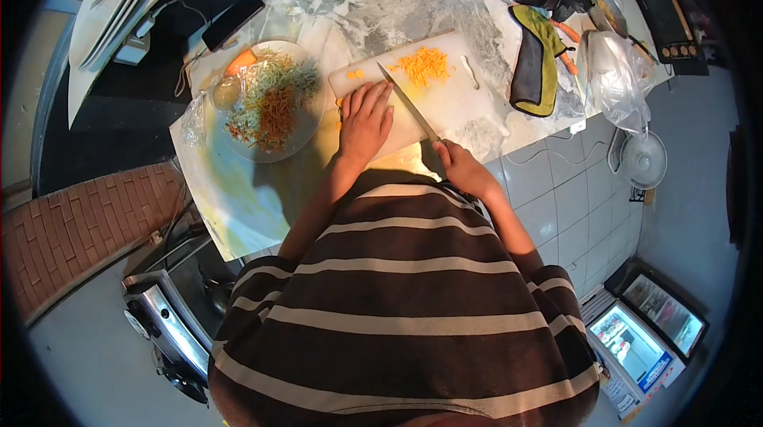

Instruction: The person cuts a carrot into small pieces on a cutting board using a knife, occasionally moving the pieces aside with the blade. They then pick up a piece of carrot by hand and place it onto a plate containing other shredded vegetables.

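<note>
My left hand point(366, 121) presses on a white cutting board point(469, 103), its fingers together and bent at the tips. What lies beneath those fingers is hidden; small orange pieces show at the hand's left edge. The handle of a knife point(409, 103) is in my right hand point(465, 166), fingers wrapped round it. Its blade slants up and left across the board, the tip just beyond my left fingertips. Right of the tip is a heap of finely cut orange vegetable point(425, 67), which looks like carrot. A few more orange bits point(354, 74) lie near the board's left end.
Left of the board, a large plate point(316, 127) bears shredded vegetables point(274, 97) and an orange chunk point(241, 63). A phone point(233, 20) lies behind it. To the right are a green-and-black cloth point(534, 61), carrots point(567, 31) and a clear plastic bag point(618, 81) at the counter edge.
</note>
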{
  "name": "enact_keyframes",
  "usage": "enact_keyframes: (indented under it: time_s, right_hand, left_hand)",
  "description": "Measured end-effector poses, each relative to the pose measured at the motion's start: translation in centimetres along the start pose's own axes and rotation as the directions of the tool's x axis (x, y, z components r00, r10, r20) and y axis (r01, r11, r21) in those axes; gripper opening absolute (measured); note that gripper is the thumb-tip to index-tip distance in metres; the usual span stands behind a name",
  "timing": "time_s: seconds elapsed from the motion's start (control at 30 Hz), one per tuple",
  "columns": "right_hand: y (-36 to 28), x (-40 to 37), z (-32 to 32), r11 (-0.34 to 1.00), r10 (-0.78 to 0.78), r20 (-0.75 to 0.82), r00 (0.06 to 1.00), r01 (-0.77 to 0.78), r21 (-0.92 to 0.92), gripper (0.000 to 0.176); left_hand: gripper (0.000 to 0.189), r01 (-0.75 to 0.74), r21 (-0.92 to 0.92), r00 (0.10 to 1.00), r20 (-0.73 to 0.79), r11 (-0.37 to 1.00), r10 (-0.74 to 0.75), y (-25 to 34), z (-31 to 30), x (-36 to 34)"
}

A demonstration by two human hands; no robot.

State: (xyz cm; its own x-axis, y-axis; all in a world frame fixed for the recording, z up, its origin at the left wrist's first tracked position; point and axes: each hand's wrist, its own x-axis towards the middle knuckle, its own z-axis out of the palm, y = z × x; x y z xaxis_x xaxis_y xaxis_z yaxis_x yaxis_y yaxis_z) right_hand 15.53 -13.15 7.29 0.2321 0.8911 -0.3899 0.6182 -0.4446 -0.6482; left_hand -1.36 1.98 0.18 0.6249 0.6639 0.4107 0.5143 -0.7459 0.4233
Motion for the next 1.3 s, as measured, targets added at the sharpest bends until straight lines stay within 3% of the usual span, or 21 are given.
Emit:
enact_keyframes:
  time_s: [0.07,0.23,0.3,0.5,0.63,0.7,0.9,1.3]
  right_hand:
    - [-1.5,-0.5,-1.1,0.907,0.331,0.240,0.912,-0.378,0.187,0.056]
    - [0.0,-1.7,-0.4,0.915,0.292,0.247,0.924,-0.345,0.211,0.057]
    - [1.7,-2.3,1.0,0.996,0.048,0.001,0.999,-0.048,0.076,0.051]
    - [0.6,-4.5,0.0,0.983,0.183,0.005,0.983,-0.183,-0.011,0.042]
    - [-0.6,-5.1,-1.1,0.987,0.118,-0.016,0.993,-0.116,0.112,0.042]
    - [-0.6,-5.1,-1.5,0.968,0.154,0.053,0.987,-0.161,0.193,0.047]
    - [0.8,-3.9,-1.1,0.967,0.184,0.023,0.983,-0.185,0.177,0.054]
    - [0.2,-2.8,-1.0,0.983,0.163,-0.024,0.986,-0.160,0.089,0.048]
  left_hand:
    - [0.042,-0.027,-0.017,0.999,0.024,0.999,0.027,0.2,-0.3,0.1]
    - [0.042,-0.028,-0.011,1.000,0.007,1.000,0.028,0.0,0.1,-0.1]
    - [0.042,-0.020,-0.014,1.000,-0.007,1.000,0.020,-0.1,0.3,-0.1]
    - [0.048,0.040,-0.012,0.998,-0.050,0.999,-0.041,0.2,0.4,0.1]
    - [0.051,0.073,-0.021,0.996,-0.049,0.997,-0.074,0.0,0.4,0.0]
    - [0.051,0.089,-0.046,0.994,-0.059,0.995,-0.091,0.0,0.5,-0.1]
    - [0.046,0.062,-0.014,0.998,0.000,0.998,-0.062,0.2,-0.1,-0.1]
    - [0.042,0.056,0.018,0.998,0.024,0.998,-0.056,0.1,-0.1,0.0]
